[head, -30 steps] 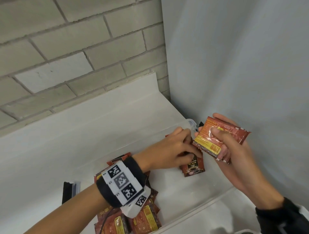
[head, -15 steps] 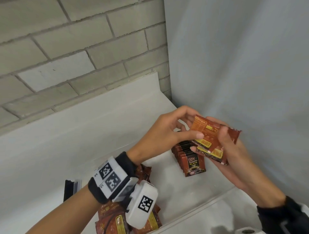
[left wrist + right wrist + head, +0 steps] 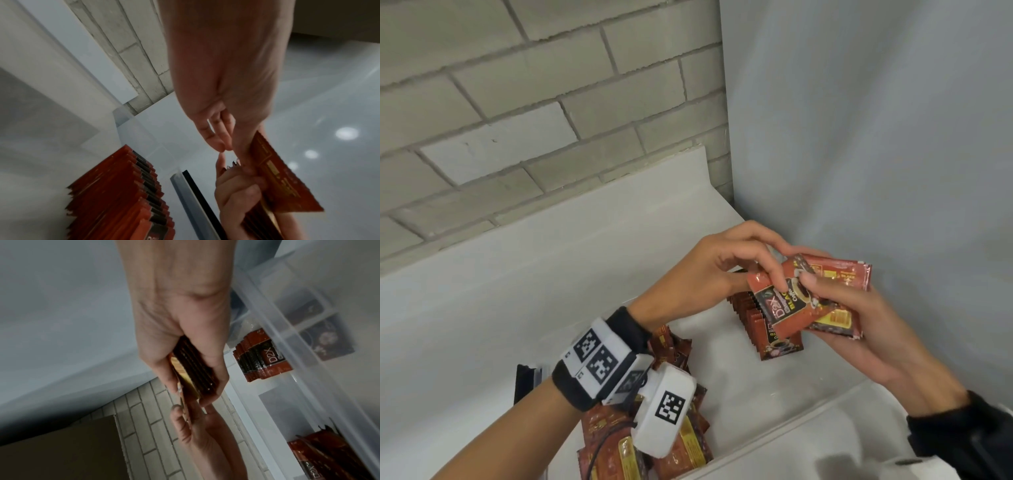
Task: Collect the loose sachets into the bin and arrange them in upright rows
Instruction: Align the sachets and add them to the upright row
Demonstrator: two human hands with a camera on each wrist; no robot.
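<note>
The left hand (image 3: 717, 270) has risen from the upright row (image 3: 767, 325) in the bin to the stack (image 3: 839, 298) in the right hand (image 3: 859, 329), and now pinches its top sachet (image 3: 784, 305), turned printed face up.

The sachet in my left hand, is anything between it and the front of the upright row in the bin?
Nothing visible. The sachet sits just above the row, with bare bin floor in front of it.
</note>
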